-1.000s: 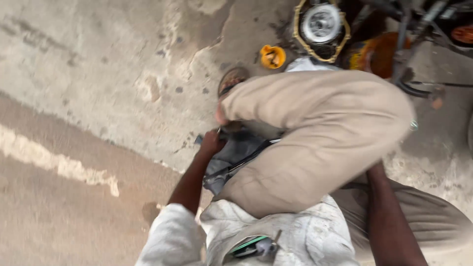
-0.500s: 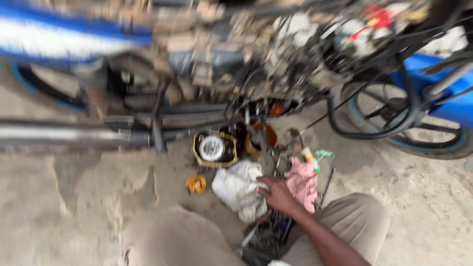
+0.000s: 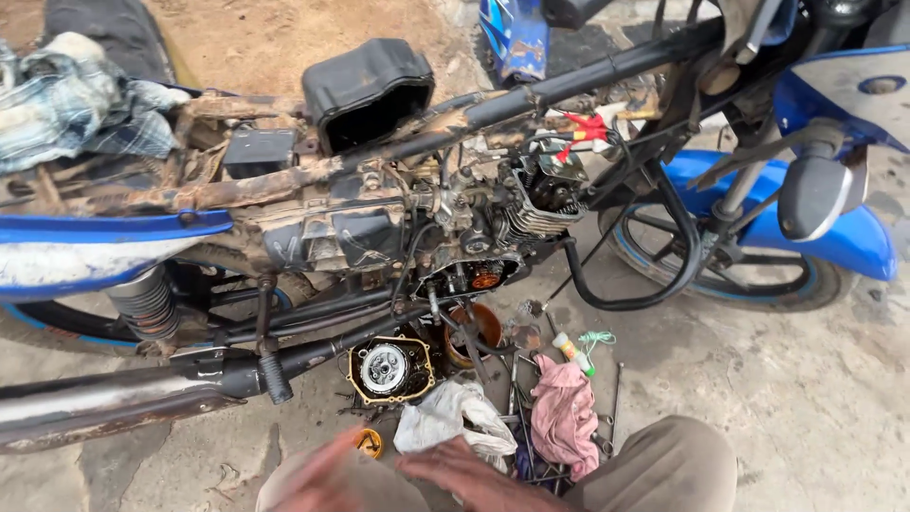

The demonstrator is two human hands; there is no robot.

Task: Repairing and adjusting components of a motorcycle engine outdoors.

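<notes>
At the far left, the exhaust pipe [image 3: 104, 403] lies low along the concrete floor [image 3: 815, 398], under the stripped motorcycle frame [image 3: 284, 180] with a plaid cloth [image 3: 66, 95] heaped on it. A second ago the view was turned down at the knees and bare floor. It has since swung up, so the open engine [image 3: 474, 237] and the parts spread below it now fill the picture.

Near the bottom edge, the left hand [image 3: 322, 472] has come into view just short of a small orange cap [image 3: 368, 441]. It is smeared by motion, so I cannot tell whether it is released or clenched. Above the cap, a round engine cover [image 3: 384, 368] rests on the floor.

Next comes the right hand [image 3: 460, 469]. Half a second ago it was at the pink rag [image 3: 564, 412]; it has since drawn leftward and lies palm down, fingers stretched out and grasping nothing, at the near edge of the white rag [image 3: 450, 417]. The pink rag now lies free on the floor, apart from both hands, among loose tools [image 3: 519, 446].

Judging from this, the work has shifted from the pink rag to the white rag and the small parts beside it.

Further right stand a brown bowl [image 3: 479, 327], the front wheel [image 3: 730, 256] and a blue fender [image 3: 853, 237].
</notes>
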